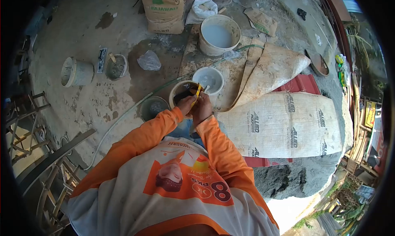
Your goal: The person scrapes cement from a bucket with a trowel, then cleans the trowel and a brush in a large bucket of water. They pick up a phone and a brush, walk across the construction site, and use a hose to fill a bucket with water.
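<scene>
Both my hands meet just over a small round container (pixel 180 93) with dark contents on the concrete floor. My left hand (pixel 186 105) and my right hand (pixel 201 108) are closed together on a thin yellow tool (pixel 198 92) that sticks up and away from them. What the tool's tip touches is hidden. Orange sleeves cover both my arms. A white tub (pixel 208 79) stands right behind the container.
A large white bucket (pixel 219 35) of pale liquid stands further off, with a paper cement sack (pixel 164 10) beside it. Printed sacks (pixel 284 125) lie spread at the right. A dark bowl (pixel 153 107), a tipped bucket (pixel 75 72) and a green hose (pixel 123 116) lie left.
</scene>
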Available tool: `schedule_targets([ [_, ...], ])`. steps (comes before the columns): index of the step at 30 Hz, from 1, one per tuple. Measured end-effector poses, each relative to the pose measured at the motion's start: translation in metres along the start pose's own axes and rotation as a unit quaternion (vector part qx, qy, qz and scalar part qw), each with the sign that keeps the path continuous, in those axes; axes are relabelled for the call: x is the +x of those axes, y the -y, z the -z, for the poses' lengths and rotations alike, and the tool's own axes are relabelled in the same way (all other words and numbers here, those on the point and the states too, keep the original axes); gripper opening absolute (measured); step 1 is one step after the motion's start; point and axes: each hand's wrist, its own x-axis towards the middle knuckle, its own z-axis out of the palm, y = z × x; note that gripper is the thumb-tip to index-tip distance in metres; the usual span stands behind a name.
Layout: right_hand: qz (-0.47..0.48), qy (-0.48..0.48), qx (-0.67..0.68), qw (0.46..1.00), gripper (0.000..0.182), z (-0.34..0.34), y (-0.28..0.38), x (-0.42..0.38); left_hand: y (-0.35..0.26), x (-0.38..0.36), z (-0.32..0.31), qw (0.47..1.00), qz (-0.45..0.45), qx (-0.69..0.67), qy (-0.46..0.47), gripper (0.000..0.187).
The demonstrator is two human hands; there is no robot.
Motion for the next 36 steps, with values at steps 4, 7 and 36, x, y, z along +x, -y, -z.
schedule_targets([
  [4,-0.127,0.058,-0.134,0.981,0.032,-0.040,0.050,-0.003,-0.032,0.015,0.038,0.995,0.081,-0.058,0.016,0.043],
  [7,0.117,0.070,-0.545,0.827,0.029,-0.007,0.078,0.046,-0.059,0.024,0.062,0.983,0.130,-0.080,-0.098,0.045],
  [36,-0.080,-0.145,-0.872,0.461,0.035,0.491,0.499,0.921,-0.014,0.143,0.048,0.577,0.361,-0.161,-0.714,0.043],
])
